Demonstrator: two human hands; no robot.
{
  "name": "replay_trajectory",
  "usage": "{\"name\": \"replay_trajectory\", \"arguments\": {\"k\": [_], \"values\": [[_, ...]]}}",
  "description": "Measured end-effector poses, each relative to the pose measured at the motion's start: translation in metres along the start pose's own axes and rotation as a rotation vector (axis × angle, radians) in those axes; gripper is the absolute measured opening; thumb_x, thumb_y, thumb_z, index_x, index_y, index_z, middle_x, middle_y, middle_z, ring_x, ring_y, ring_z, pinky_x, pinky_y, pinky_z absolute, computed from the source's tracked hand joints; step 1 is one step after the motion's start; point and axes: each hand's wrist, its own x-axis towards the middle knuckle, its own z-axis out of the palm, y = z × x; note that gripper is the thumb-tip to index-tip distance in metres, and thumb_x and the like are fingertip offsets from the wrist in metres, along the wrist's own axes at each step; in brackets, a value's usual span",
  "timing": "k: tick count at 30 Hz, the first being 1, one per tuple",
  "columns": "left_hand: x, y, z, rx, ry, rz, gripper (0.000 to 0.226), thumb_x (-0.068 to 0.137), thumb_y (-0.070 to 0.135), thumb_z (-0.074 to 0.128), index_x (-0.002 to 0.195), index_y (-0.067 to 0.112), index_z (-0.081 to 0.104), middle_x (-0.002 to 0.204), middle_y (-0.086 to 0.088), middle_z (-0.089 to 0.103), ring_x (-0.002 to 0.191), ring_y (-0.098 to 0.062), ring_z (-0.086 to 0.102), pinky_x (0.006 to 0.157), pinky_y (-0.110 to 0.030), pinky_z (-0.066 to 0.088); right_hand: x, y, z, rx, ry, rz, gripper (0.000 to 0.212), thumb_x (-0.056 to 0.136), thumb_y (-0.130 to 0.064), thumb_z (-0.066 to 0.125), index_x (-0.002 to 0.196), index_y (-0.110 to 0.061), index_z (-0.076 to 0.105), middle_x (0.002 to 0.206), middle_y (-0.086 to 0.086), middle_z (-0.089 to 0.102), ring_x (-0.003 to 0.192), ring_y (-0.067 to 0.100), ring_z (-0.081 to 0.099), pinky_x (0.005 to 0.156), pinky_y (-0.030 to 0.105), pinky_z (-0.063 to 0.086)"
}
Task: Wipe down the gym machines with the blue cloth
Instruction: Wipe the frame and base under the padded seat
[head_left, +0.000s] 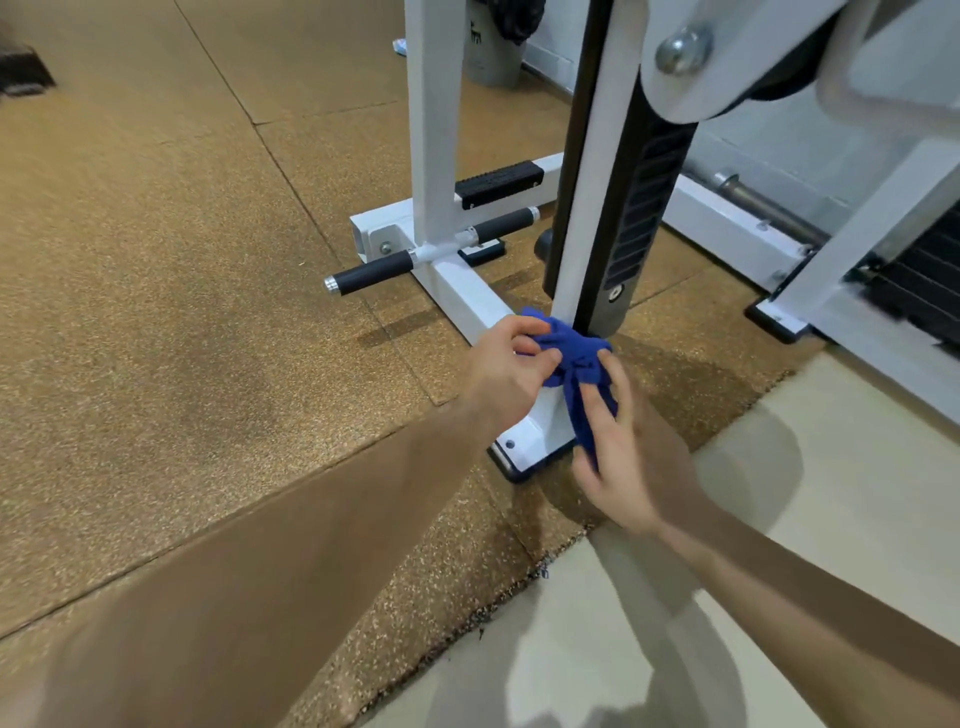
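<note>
Down low at the foot of the white upright (576, 244), pressed to its near face just above the base bar (467, 299): blue cloth (571, 356). Pinched at its left side by the left hand (506, 371), fingers curled in and thumb closed on the wad. Touched on the right by the right hand (626, 457), fingers fairly straight and laid along the hanging tail; too blurred to tell whether gripped under the thumb or merely rested on. Risks, as a judgement: with so tight a bunch, only a small patch meeting the paint, so streaks or missed strips up the post; with the loose tail dangling, likely to drag over the foot plate (524, 444) and the gritty rubber flooring (208, 312) and carry dirt back onto the frame; likely also to snag near the black slotted cover (641, 208) just beside the post. Deep blue, soft and thin, crumpled into folds on top, narrowing to a twisted strip below; no telling wet from dry. Farther out, a pair of black-gripped handles (371, 270) across the base, another white frame (878, 208) to the right, and pale smooth floor (841, 519) under the right forearm.
</note>
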Motion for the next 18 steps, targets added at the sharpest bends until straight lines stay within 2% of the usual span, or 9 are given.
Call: {"name": "replay_trajectory", "arguments": {"k": [2, 3, 6, 8, 10, 12, 13, 16, 18], "values": [[0.001, -0.001, 0.007, 0.178, 0.000, -0.015, 0.028, 0.088, 0.031, 0.074, 0.112, 0.022, 0.063, 0.084, 0.005, 0.066, 0.084, -0.013, 0.066, 0.080, -0.027, 0.054, 0.005, 0.003, 0.012, 0.154, 0.030, 0.050, 0.058, 0.084, -0.021, 0.065, 0.139, -0.012, 0.048, 0.156, 0.012, 0.026, 0.109, 0.033, 0.062, 0.072, 0.031, 0.050], [0.001, -0.003, 0.010, 0.260, -0.011, -0.026, 0.029, 0.088, 0.037, 0.074, 0.111, 0.022, 0.063, 0.083, 0.005, 0.067, 0.086, -0.013, 0.065, 0.081, -0.028, 0.053, 0.007, 0.006, 0.019, 0.215, 0.026, 0.080, 0.057, 0.084, -0.020, 0.065, 0.139, -0.014, 0.048, 0.156, 0.010, 0.026, 0.108, 0.033, 0.063, 0.072, 0.031, 0.049], [0.000, -0.011, 0.017, 0.343, -0.034, -0.061, 0.027, 0.087, 0.041, 0.073, 0.104, 0.024, 0.059, 0.084, 0.005, 0.068, 0.089, -0.015, 0.065, 0.078, -0.029, 0.050, 0.006, 0.018, 0.038, 0.292, -0.008, 0.068, 0.062, 0.083, -0.014, 0.062, 0.143, -0.015, 0.044, 0.162, 0.005, 0.019, 0.124, 0.032, 0.054, 0.086, 0.036, 0.051], [0.001, -0.010, 0.016, 0.339, -0.009, -0.074, 0.020, 0.089, 0.038, 0.072, 0.099, 0.027, 0.059, 0.086, 0.003, 0.069, 0.087, -0.015, 0.065, 0.069, -0.025, 0.048, 0.002, 0.019, 0.042, 0.388, -0.014, 0.106, 0.058, 0.086, -0.011, 0.059, 0.142, -0.018, 0.045, 0.165, -0.001, 0.014, 0.126, 0.023, 0.052, 0.085, 0.035, 0.050], [0.002, -0.009, 0.014, 0.362, 0.026, -0.051, 0.011, 0.091, 0.035, 0.069, 0.094, 0.028, 0.061, 0.083, 0.003, 0.068, 0.082, -0.016, 0.065, 0.064, -0.026, 0.048, 0.000, 0.014, 0.042, 0.526, -0.016, 0.225, 0.047, 0.087, -0.013, 0.058, 0.132, -0.020, 0.051, 0.163, -0.004, 0.020, 0.127, 0.013, 0.049, 0.085, 0.035, 0.049], [0.000, -0.010, 0.015, 0.381, 0.051, -0.016, 0.009, 0.092, 0.034, 0.066, 0.089, 0.028, 0.060, 0.073, 0.006, 0.063, 0.077, -0.018, 0.063, 0.065, -0.031, 0.048, 0.005, 0.008, 0.046, 0.648, 0.033, 0.302, 0.034, 0.083, -0.016, 0.054, 0.116, -0.019, 0.053, 0.143, 0.004, 0.042, 0.128, 0.019, 0.047, 0.087, 0.037, 0.047], [-0.001, -0.011, 0.017, 0.392, 0.062, 0.001, 0.010, 0.092, 0.034, 0.065, 0.087, 0.028, 0.059, 0.073, 0.007, 0.060, 0.076, -0.018, 0.061, 0.064, -0.032, 0.045, 0.009, 0.005, 0.049, 0.714, 0.059, 0.333, 0.029, 0.081, -0.017, 0.053, 0.111, -0.020, 0.052, 0.129, 0.005, 0.050, 0.121, 0.023, 0.049, 0.086, 0.038, 0.046], [0.000, -0.012, 0.023, 0.461, 0.107, 0.001, 0.012, 0.092, 0.038, 0.065, 0.087, 0.031, 0.058, 0.096, 0.003, 0.054, 0.081, -0.017, 0.056, 0.068, -0.029, 0.039, 0.020, -0.006, 0.050, 0.961, 0.114, 0.523, 0.019, 0.092, -0.023, 0.053, 0.110, -0.024, 0.059, 0.101, -0.001, 0.067, 0.091, 0.018, 0.063, 0.074, 0.033, 0.046], [0.002, -0.012, 0.026, 0.471, 0.122, -0.025, 0.012, 0.092, 0.037, 0.067, 0.087, 0.028, 0.061, 0.101, 0.002, 0.058, 0.084, -0.017, 0.058, 0.071, -0.030, 0.043, 0.028, -0.010, 0.048, 1.119, 0.204, 0.732, 0.014, 0.099, -0.027, 0.055, 0.101, -0.021, 0.067, 0.092, -0.002, 0.072, 0.087, 0.017, 0.068, 0.074, 0.032, 0.049]]}}
